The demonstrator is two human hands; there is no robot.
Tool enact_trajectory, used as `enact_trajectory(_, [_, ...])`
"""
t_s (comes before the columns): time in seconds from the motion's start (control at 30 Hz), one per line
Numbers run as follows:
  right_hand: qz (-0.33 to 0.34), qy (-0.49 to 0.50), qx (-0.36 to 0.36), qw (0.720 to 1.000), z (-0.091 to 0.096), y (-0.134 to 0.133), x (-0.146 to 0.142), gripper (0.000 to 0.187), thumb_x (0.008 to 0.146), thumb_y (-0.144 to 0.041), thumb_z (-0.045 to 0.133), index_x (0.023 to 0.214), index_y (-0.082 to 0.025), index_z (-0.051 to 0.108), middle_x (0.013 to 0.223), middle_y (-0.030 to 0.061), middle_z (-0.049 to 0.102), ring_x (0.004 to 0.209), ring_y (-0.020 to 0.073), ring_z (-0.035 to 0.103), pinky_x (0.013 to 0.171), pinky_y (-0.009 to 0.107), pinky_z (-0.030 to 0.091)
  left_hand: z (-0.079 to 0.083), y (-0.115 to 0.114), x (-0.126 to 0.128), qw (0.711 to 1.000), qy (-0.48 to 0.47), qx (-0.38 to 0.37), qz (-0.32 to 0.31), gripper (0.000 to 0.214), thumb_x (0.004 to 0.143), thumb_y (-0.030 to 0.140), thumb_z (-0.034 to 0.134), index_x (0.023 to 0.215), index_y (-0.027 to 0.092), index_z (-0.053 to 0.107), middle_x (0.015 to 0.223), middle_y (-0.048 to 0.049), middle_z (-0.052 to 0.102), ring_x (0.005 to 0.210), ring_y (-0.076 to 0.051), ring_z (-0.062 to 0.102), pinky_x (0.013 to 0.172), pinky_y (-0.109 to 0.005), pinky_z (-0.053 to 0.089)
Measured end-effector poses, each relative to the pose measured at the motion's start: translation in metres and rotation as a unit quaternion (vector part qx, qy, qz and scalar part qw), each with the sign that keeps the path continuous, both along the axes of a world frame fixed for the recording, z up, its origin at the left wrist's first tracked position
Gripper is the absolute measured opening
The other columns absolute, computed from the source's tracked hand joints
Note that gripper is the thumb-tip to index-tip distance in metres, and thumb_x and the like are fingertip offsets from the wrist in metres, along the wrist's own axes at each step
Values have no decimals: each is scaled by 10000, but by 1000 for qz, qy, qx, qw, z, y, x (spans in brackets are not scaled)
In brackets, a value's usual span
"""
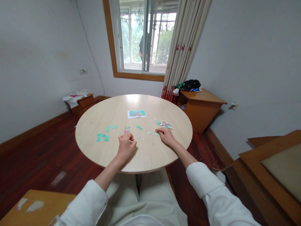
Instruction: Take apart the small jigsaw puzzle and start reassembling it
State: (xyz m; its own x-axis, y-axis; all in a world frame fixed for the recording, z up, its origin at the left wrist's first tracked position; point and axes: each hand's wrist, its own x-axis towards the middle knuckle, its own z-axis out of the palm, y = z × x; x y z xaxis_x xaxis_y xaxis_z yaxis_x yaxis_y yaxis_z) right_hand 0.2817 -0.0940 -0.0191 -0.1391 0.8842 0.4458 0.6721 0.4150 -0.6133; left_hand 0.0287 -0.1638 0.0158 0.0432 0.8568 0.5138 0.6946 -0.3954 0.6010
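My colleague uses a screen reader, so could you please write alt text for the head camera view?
A person's right-hand grip is beside a heap of jigsaw pieces on a round table; the left-hand grip is curled near smaller groups of pieces. A colourful picture sheet lies beyond them, with a window in the background.

Window [131, 40]: main daylight, upper centre; view beyond the glass pale, partly washed out.
Surface [145, 158]: moderately bright; white glare at far rim, just below the window.
Left hand [126, 146]: soft, faint shadow beneath, centre of frame.
Puzzle pieces [164, 124]: colours readable, fine detail soft.
Floor [35, 169]: dark; dull pale reflection, lower left.
Right wall [258, 56]: dim grey.
Wooden furniture [254, 157]: lower right, stretched by wide-angle distortion.
Sleeves [87, 201]: enlarged toward bottom edge.
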Motion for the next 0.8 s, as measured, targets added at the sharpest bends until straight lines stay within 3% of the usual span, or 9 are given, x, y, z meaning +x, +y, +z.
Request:
enact_trajectory(0.17, [37,-56,40,997,2,-1,-8,248,817,-91,505,919,-178,715,911,81,706,878,180,617,849,333,455,0,2,-2,998,-49,34,3,254,689,114,446,588,230,244,586,33,354,583,-140,385,573,-280,318])
enact_trajectory(0.4, [52,-113,65,990,7,-7,-19,162,826,-245,610,950,-183,694,958,93,645,916,195,561,860,348,414,0,0,-2,999,-29,43,-10,280,699,85,422,569,230,222,598,15,363,611,-148,403,594,-292,344])
enact_trajectory(0.63, [34,-87,92,991,3,-6,-17,214,860,-158,510,971,-169,692,955,98,637,926,196,550,871,348,425,-4,2,-4,998,-29,45,-20,286,694,78,421,562,229,218,607,12,369,604,-146,406,601,-294,354])
enact_trajectory(0.8, [3,-112,75,991,0,-23,-7,301,819,-51,449,930,-174,701,914,90,639,900,196,554,858,346,438,-4,2,-3,998,-33,41,-25,254,700,87,435,563,229,276,621,10,387,628,-150,423,615,-293,363])
